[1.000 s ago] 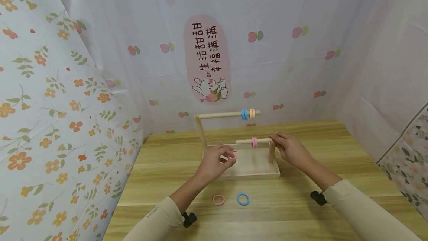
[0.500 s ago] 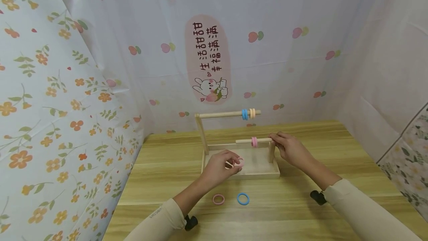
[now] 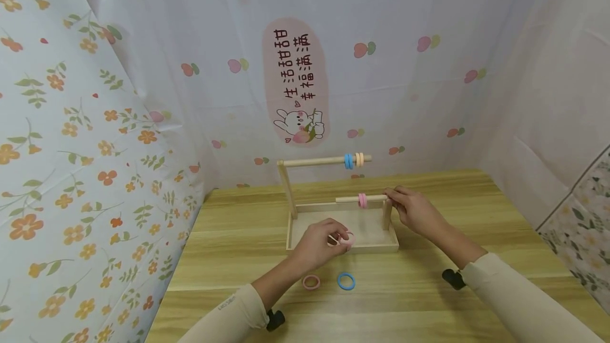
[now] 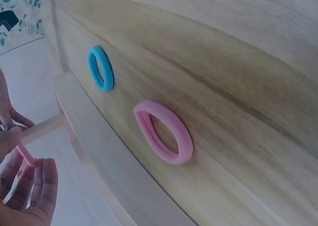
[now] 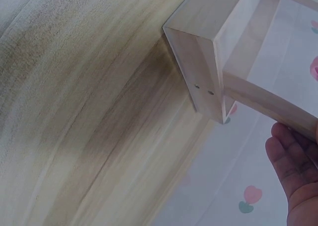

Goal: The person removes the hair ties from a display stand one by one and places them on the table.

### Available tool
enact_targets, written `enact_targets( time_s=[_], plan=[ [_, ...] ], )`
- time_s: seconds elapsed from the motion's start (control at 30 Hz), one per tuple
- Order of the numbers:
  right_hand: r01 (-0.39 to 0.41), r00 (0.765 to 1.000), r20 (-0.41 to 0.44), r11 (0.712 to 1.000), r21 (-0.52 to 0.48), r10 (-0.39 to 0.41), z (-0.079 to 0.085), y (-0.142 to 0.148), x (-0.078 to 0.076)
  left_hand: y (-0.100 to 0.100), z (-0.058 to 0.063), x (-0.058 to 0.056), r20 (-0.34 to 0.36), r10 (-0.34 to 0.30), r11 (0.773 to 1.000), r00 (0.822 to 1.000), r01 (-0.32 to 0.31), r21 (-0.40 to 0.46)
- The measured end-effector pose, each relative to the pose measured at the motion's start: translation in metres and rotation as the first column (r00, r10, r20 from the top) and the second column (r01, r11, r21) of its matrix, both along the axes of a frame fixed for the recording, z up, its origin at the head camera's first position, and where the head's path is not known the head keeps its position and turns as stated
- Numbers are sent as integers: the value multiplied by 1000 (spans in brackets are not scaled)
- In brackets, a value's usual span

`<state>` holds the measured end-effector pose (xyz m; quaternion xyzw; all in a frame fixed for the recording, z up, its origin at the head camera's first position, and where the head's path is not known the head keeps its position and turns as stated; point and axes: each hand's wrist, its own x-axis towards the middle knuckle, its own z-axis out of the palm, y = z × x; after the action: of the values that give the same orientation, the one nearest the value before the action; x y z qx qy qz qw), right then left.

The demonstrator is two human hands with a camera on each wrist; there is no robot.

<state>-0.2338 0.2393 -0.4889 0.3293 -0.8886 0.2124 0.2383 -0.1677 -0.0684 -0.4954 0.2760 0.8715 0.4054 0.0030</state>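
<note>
My left hand (image 3: pixel 320 245) pinches a pink hair tie (image 3: pixel 350 239) between thumb and fingers, over the front edge of the rack's tray. In the left wrist view the held hair tie (image 4: pixel 26 154) sits between thumb and fingertips. My right hand (image 3: pixel 413 209) holds the wooden rack at the top of its short right post (image 3: pixel 387 216), where the lower rod (image 3: pixel 347 200) begins. Two pink hair ties (image 3: pixel 362 201) hang on that rod. Blue hair ties (image 3: pixel 349 161) and pale orange ones (image 3: pixel 359 159) hang near the free end of the upper rod (image 3: pixel 312 162).
On the table in front of the tray (image 3: pixel 305 248) lie another pink hair tie (image 3: pixel 311 282) and a blue hair tie (image 3: pixel 346 281). The rack's tall left post (image 3: pixel 287 190) carries the upper rod. A patterned curtain (image 3: pixel 405 94) stands behind the table (image 3: pixel 229 237).
My left hand has moved right and towards me with the pink hair tie, from above the tray's left part to its front edge. My right hand stays at the post.
</note>
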Motion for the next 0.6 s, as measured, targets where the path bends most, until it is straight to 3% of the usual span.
enact_targets(
  time_s=[0.2,0.37,0.6],
  plan=[
    [-4,1000,-9,1000,-1,4,0,-1,-1,6,-3,3,36,6,1000,999,-5,-23],
    [-8,1000,-18,1000,-3,8,1,-1,-2,10,-5,7,27,-5,1000,1000,6,-28],
    [-15,999,-43,1000,3,15,-1,0,-2,17,-15,18,79,-40,999,996,42,-33]
  ],
)
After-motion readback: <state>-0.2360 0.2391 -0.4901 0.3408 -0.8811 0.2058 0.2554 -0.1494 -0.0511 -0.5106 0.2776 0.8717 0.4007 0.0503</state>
